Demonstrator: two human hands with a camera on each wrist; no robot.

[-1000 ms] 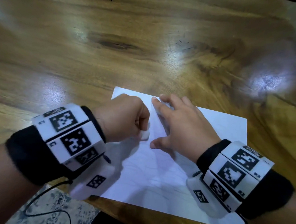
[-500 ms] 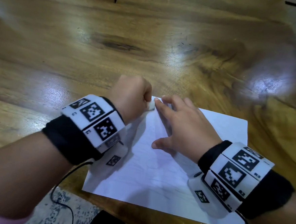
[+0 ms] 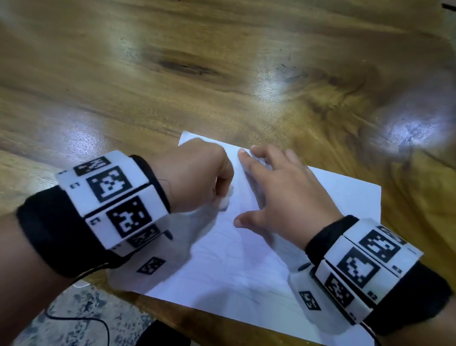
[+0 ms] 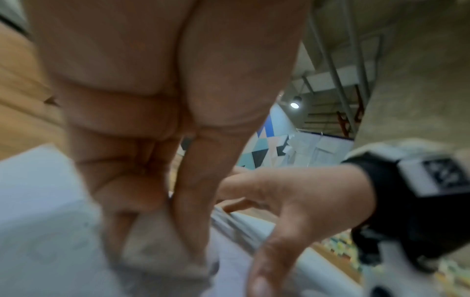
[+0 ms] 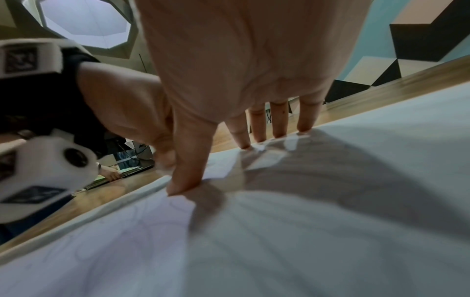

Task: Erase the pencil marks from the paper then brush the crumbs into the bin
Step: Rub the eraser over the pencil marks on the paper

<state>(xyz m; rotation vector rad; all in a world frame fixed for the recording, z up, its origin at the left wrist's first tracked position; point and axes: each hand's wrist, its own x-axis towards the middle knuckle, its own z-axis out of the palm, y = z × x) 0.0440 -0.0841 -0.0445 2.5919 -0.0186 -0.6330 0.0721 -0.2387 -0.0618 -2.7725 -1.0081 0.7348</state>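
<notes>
A white sheet of paper (image 3: 254, 277) with faint pencil lines lies on the wooden table near its front edge. My left hand (image 3: 205, 179) is curled in a fist over the paper's left part and grips a small white eraser (image 3: 224, 202), whose end touches the sheet. In the left wrist view the eraser (image 4: 157, 243) sits blurred under my curled fingers. My right hand (image 3: 276, 192) lies spread flat on the paper, fingertips at its far edge, thumb pressing down. The right wrist view shows those fingertips (image 5: 259, 136) and the thumb pressing the paper (image 5: 305, 241).
The wooden table (image 3: 175, 66) stretches far beyond the paper, glossy with light patches. Below its front edge a speckled floor (image 3: 76, 321) and a black cable (image 3: 97, 323) show. No bin is in view.
My left hand with the eraser went up to the paper's far edge half a second ago and has come back down toward me. The right hand has stayed pressing the paper.
</notes>
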